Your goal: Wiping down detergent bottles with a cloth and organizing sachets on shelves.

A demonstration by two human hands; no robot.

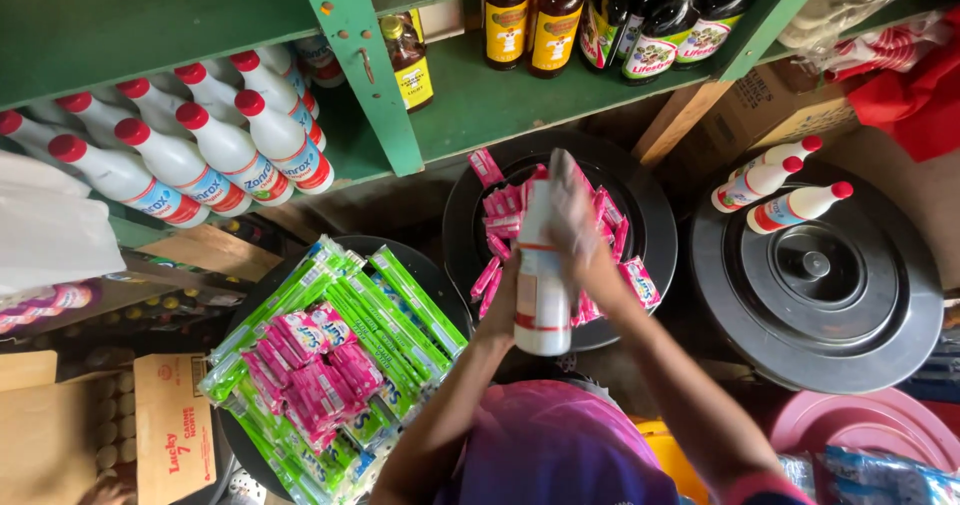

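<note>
Green shelves [470, 105] of bottles over black lidded bins.
Both hands hold one white bottle [541, 275] above the sachet bin [655, 215]: left hand [503, 305] closed around its side, right hand [580, 230] wrapped over its top.

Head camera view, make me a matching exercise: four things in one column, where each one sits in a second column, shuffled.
Things:
1. white bottle with red bands
2. three red-capped white bottles
3. dark glass bottles
4. green and pink sachet strips

Places:
A. on the green shelf
B. lying on the black bin lid at right
C. piled on the black lid at lower left
D. held in both hands

Pairs: 1-D, 2-B, 3-A, 4-C
</note>
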